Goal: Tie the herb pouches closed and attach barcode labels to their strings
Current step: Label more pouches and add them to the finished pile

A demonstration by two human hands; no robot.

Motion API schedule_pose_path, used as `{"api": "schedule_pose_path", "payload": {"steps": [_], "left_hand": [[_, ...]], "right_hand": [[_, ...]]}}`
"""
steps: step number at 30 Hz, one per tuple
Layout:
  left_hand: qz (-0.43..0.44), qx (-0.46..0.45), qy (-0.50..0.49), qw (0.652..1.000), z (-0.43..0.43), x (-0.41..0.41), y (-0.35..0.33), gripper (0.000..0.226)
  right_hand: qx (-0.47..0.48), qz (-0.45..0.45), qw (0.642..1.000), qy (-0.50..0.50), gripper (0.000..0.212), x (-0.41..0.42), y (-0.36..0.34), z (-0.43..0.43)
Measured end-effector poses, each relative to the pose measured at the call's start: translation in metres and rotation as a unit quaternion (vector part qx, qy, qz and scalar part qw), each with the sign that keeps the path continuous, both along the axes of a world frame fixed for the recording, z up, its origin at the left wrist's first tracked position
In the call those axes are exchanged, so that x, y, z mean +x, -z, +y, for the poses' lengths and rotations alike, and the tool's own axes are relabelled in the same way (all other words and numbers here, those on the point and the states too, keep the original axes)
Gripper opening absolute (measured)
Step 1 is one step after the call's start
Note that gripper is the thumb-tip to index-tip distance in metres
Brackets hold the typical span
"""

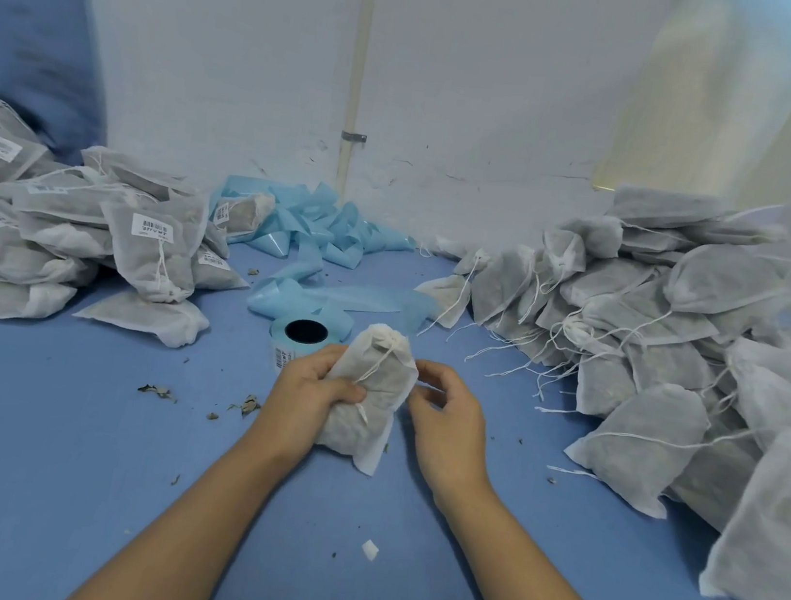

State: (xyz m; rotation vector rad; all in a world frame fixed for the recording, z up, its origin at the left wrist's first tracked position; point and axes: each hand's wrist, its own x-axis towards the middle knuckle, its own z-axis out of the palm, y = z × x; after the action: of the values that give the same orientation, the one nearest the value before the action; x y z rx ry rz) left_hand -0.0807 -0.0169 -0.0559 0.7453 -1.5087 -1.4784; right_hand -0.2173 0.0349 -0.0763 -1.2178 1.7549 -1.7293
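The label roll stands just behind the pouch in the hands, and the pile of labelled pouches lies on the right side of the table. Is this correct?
Not quite. The head view shows the labelled pouches piled on the left side; the right pile carries no labels. The label roll does stand just behind the held pouch.

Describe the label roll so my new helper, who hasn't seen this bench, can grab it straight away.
Start at the blue table and find the pouch held upright in the left hand. Just behind it stands the label roll. It is the only round thing there, with a dark hollow core and pale blue backing strip trailing off it.
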Motion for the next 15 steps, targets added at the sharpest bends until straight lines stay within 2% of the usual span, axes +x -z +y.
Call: {"api": "schedule_pose_path", "payload": {"steps": [4, 8, 15], "left_hand": [[-0.002, -0.024, 0.038, 0.999, 0.011, -0.007, -0.002, 0.035], [0.009, -0.010, 0.049, 0.999, 0.013, -0.008, -0.005, 0.033], [-0.010, -0.024, 0.036, 0.999, 0.011, -0.008, 0.000, 0.019]], "right_hand": [[-0.005, 0.009, 1.000, -0.015, 0.034, 0.000, -0.001, 0.002], [-0.029, 0.008, 0.999, -0.028, 0.043, -0.005, -0.006, 0.005], [-0.029, 0.008, 0.998, -0.052, 0.033, -0.004, -0.008, 0.007]]}}
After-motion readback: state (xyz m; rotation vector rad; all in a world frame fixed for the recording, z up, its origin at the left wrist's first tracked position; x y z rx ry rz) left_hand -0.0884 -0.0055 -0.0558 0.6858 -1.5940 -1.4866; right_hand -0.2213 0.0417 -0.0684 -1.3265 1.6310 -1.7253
